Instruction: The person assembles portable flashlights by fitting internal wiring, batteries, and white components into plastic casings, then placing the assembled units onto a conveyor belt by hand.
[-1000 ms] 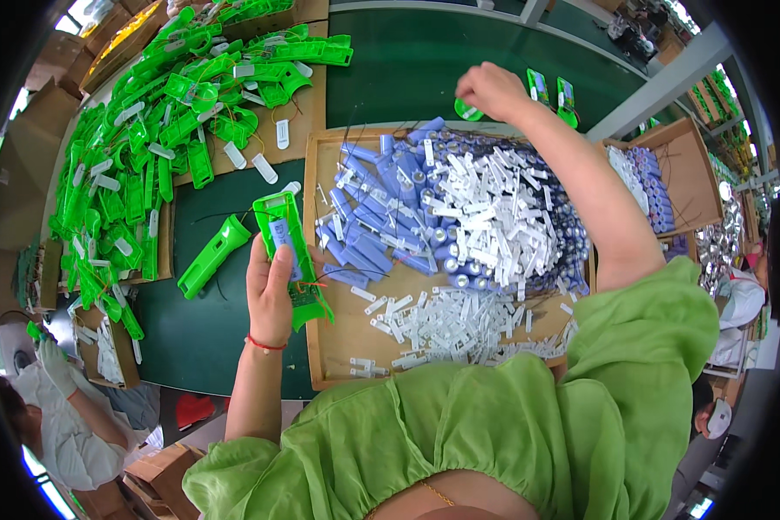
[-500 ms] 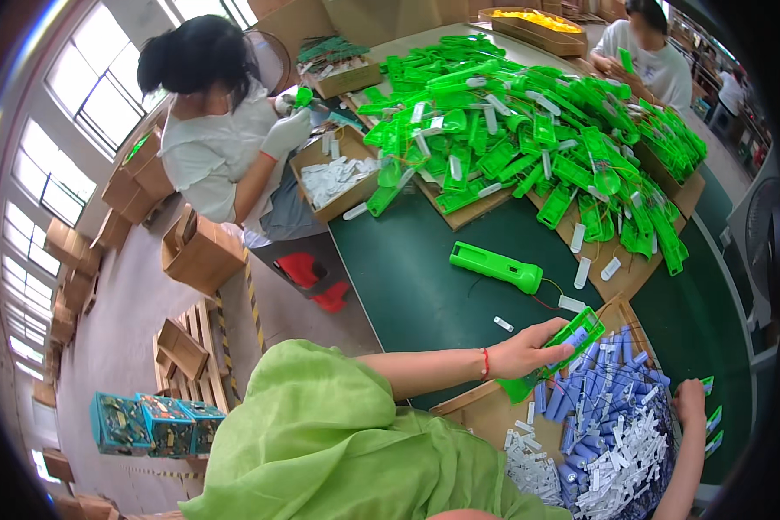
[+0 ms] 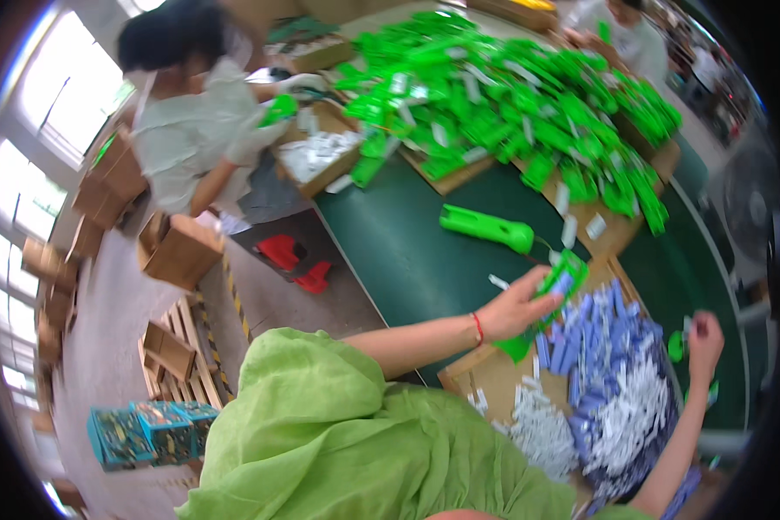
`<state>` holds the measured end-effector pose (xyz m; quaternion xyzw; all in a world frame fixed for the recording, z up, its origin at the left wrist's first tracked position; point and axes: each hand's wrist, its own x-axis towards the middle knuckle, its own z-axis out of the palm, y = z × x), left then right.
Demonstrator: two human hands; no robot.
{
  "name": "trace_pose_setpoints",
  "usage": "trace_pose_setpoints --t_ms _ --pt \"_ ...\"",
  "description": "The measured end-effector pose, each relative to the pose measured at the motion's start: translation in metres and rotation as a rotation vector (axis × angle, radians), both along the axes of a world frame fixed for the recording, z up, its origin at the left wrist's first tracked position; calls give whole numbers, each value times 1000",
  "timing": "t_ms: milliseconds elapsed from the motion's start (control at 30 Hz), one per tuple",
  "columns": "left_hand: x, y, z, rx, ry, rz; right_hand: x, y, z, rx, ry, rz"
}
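Note:
My left hand (image 3: 513,308) grips a green plastic flashlight housing (image 3: 570,270), whose open hollow holds a blue-violet cylindrical battery. At the table's right side my right hand (image 3: 706,340) is raised with its fingers pinched together. What they hold, if anything, is blurred; a small green piece (image 3: 676,347) shows just left of them. Between my hands sits a shallow tray (image 3: 472,368) heaped with blue batteries (image 3: 585,325) and small white strips (image 3: 628,403). Beyond my left hand, another green flashlight housing (image 3: 485,228) lies on the dark green tabletop.
A large heap of green housings (image 3: 494,104) with white tabs and wires covers the far table on cardboard. A co-worker (image 3: 191,130) in white gloves sits far left beside a box of white parts (image 3: 321,152). Another person (image 3: 620,43) works far right, near a fan (image 3: 754,199).
My right hand has lifted away from the green pieces at the right edge and moved farther up the table. My left hand still grips the housing. The whole view has shifted slightly.

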<state>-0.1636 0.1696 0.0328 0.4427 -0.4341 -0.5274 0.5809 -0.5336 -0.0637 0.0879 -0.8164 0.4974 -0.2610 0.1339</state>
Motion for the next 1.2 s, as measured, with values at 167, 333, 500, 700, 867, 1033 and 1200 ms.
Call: trace_pose_setpoints --t_ms 167,333,500,700,867,1033,1200 --pt "-16 -6 7 -48 -31 65 133 112 46 347 -664 174" --pt "-28 -5 10 -56 106 -115 184 152 16 274 -768 136" --pt "-27 -4 1 -55 72 -156 189 157 6 400 -886 73" --pt "-24 -5 -8 -46 6 -176 208 153 3 395 -769 61" --pt "-15 -13 -5 -30 -12 -148 212 137 -1 304 -621 60" --pt "8 -26 -3 6 -71 -213 217 110 -14 340 -533 176" --pt "60 -39 0 -24 -263 9 190 7 -7 211 -585 231"
